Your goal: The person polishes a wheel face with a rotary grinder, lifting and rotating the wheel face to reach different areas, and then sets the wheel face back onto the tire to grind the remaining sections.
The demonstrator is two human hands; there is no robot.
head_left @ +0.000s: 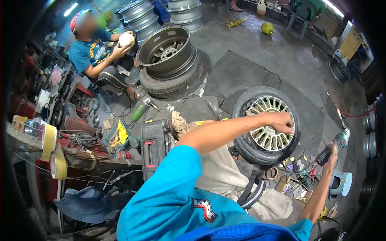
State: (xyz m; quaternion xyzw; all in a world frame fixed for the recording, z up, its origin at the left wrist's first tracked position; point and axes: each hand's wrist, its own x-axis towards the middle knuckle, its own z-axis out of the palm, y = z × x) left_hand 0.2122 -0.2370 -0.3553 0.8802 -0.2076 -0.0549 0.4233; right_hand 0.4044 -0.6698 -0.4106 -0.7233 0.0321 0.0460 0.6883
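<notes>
My left hand [281, 122] is over the spoked face of a wheel [270, 141] with a tyre [248, 150], which lies flat on the floor. Its fingers are curled in, and whatever may be inside them is hidden. Off to the right of the wheel, my right hand [333, 152] grips a power tool [323, 156], with a dark body and a teal part towards the top. A thin rod-like piece and a red hose or cord run up beyond the tool.
At the upper left a person [90, 52] crouches, holding a pale round object [126, 39]. Near them a bare rim [165, 52] rests on a tyre [173, 86]. A green grinder [140, 111], a black toolbox [155, 150] and a blue-grey bucket [343, 184] stand around me. Cords cross the floor.
</notes>
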